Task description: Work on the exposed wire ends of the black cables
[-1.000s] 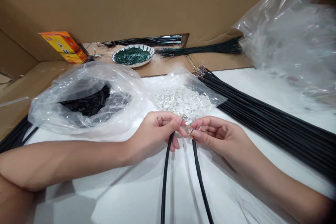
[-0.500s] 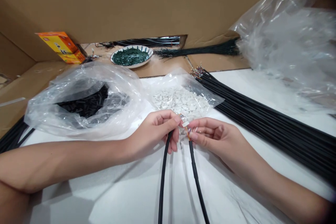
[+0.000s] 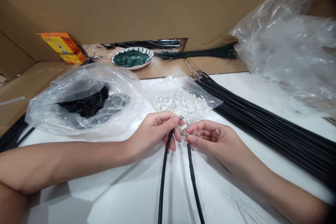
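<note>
Right of the clear bag of white pieces (image 3: 175,81) lies a big bundle of black cables (image 3: 262,123). In front of that bag, my left hand (image 3: 160,126) and right hand (image 3: 214,134), almost closed, pinch coloured wires (image 3: 185,133) of two black cables (image 3: 192,175), a white connector (image 3: 183,126) between.

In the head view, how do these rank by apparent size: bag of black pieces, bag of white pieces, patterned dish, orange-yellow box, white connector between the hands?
1. Bag of black pieces
2. Bag of white pieces
3. Patterned dish and orange-yellow box: too alike to rank
4. White connector
</note>
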`<state>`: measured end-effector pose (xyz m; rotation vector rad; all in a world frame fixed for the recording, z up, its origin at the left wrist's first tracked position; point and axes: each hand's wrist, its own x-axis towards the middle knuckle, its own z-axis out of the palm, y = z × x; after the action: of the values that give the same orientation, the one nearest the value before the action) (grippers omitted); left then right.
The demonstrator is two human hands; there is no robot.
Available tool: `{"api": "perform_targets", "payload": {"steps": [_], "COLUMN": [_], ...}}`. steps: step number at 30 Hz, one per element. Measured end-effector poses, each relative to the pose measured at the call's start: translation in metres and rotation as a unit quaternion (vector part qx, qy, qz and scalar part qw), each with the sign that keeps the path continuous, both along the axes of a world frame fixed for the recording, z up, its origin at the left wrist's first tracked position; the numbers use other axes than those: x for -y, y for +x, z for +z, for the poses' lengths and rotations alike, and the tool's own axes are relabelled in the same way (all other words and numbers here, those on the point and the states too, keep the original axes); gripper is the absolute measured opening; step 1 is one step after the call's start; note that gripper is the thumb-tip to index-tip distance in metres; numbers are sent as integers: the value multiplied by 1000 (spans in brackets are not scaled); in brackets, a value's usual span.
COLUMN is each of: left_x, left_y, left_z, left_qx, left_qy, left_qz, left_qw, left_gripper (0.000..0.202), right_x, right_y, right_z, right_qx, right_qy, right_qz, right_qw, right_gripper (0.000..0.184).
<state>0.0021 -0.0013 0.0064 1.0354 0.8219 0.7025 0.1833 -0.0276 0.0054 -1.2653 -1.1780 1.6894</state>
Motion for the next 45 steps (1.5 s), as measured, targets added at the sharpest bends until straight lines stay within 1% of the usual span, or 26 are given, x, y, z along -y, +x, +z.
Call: {"api": "perform_targets", "payload": {"steps": [5,10,16,20,21,23,24,26,27,28,29,30,32,33,37,41,45], "left_x": [-1,-3,-3,-4,-4,-5,-5,-6,-6,-6,-6,-5,-5,-4,-4,-5,-4], "left_y": [1,0,1,2,2,2,2,2,1,1,1,1,0,0,1,1,1], "left_z": [-1,-2,0,0,-1,-1,-1,-2,-2,-2,-2,-2,-3,-3,-3,-4,-4], "left_qx": [-24,-45,-66,-60,-58,-58,-59,-57,-52,-47,-41,-35,-25,-22,-13,9,29], "left_qy": [7,24,26,21,20,20,20,23,25,25,24,24,25,29,49,46,27], "left_qz": [-32,-63,-63,-67,-69,-73,-76,-79,-79,-78,-76,-73,-72,-71,-69,-62,-52], "left_qw": [999,997,995,996,996,995,995,995,995,996,996,996,997,997,996,997,998], "left_gripper": [22,25,23,19,19,21,22,23,23,23,22,22,22,23,24,25,27], "right_x": [0,2,5,6,6,7,8,8,8,8,7,7,5,4,5,13,16], "right_y": [-1,-1,-1,1,1,3,4,6,6,6,6,5,3,2,-3,-7,-9], "right_z": [0,1,2,3,3,4,5,5,4,4,3,2,0,-1,-2,-2,-1], "right_qx": [-4,12,28,69,77,93,103,126,133,133,127,116,93,85,67,5,-18], "right_qy": [2,15,60,97,117,184,232,329,364,382,380,360,298,273,238,178,163], "right_qz": [0,-2,-3,-21,-25,-25,-17,15,34,50,57,55,46,50,73,57,40], "right_qw": [1000,1000,998,993,990,978,967,936,921,913,914,924,949,957,966,982,986], "right_gripper": [20,19,12,9,8,5,4,7,9,9,9,8,6,6,10,15,13]}}
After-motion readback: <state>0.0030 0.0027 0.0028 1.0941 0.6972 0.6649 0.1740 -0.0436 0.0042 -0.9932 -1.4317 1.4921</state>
